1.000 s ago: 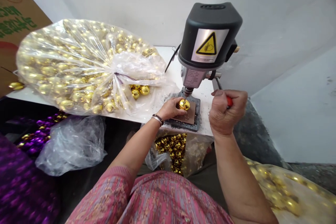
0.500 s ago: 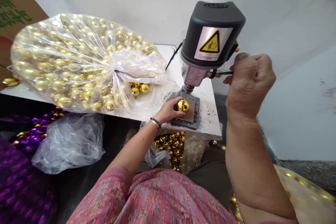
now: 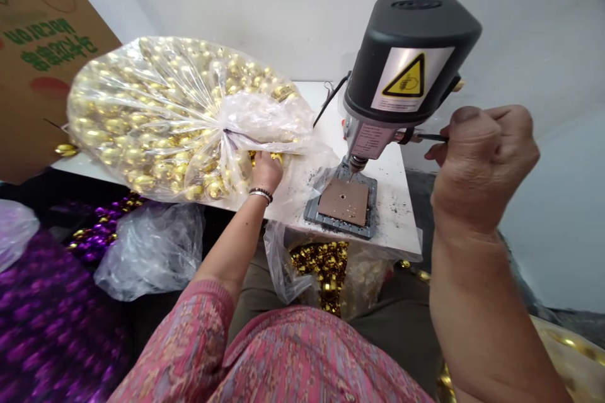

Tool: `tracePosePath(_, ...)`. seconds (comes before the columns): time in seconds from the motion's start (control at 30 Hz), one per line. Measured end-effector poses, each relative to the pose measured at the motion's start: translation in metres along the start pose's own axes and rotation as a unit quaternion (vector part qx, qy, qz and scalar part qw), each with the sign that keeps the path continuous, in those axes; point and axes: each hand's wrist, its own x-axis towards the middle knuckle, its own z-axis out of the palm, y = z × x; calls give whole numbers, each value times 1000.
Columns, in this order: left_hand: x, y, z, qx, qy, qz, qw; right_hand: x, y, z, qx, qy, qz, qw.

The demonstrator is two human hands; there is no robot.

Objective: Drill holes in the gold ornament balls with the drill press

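Left hand (image 3: pixel 268 172) has left the pad (image 3: pixel 350 204) for the gold balls (image 3: pixel 278 157) beside the bag's neck (image 3: pixel 265 113); its hidden fingers leave its grip unclear. Right hand (image 3: pixel 486 167) clasps the lever (image 3: pixel 432 136). Apparently picking a ball, which calls for a firm pinch.
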Motion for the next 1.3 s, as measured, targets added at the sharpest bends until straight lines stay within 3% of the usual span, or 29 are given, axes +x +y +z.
tracePosePath(0.13, 17, -5, 7, 52, -89, -21, 995, -3, -10, 2, -9, 16, 13, 1000)
tracePosePath(0.2, 16, -10, 14, 47, -113, 1, 992, -3, -14, 3, -7, 21, 12, 1000)
tracePosePath(0.3, 10, -15, 22, -9, -135, 65, 989, -4, -16, 4, 1, 29, 12, 999)
tracePosePath(0.4, -2, -17, 22, -132, -149, 132, 971, -5, -14, 4, -5, 24, 4, 1000)
tracePosePath(0.53, -28, -17, 14, -342, -242, 156, 894, -4, -9, 2, -15, 7, -17, 1000)
tracePosePath(0.7, -64, -8, 13, -463, -429, 45, 775, 0, -1, -1, -24, -21, -33, 999)
tracePosePath(0.77, -72, -3, 15, -490, -455, 8, 744, 0, 2, -1, -26, -26, -37, 999)
tracePosePath(0.8, -74, 0, 15, -496, -446, 2, 745, 1, 3, -1, -25, -27, -38, 999)
tracePosePath(0.87, -77, 5, 16, -478, -409, 15, 778, 0, 4, 1, -19, -28, -43, 999)
tracePosePath(0.97, -76, 12, 17, -402, -370, 56, 835, -1, 6, 3, -13, -22, -49, 998)
tracePosePath(1.13, -75, 27, 19, -270, -327, 137, 895, 0, 7, 2, -4, -37, -53, 998)
tracePosePath(1.3, -74, 41, 19, -188, -317, 205, 907, 4, -7, 1, -22, -32, -30, 999)
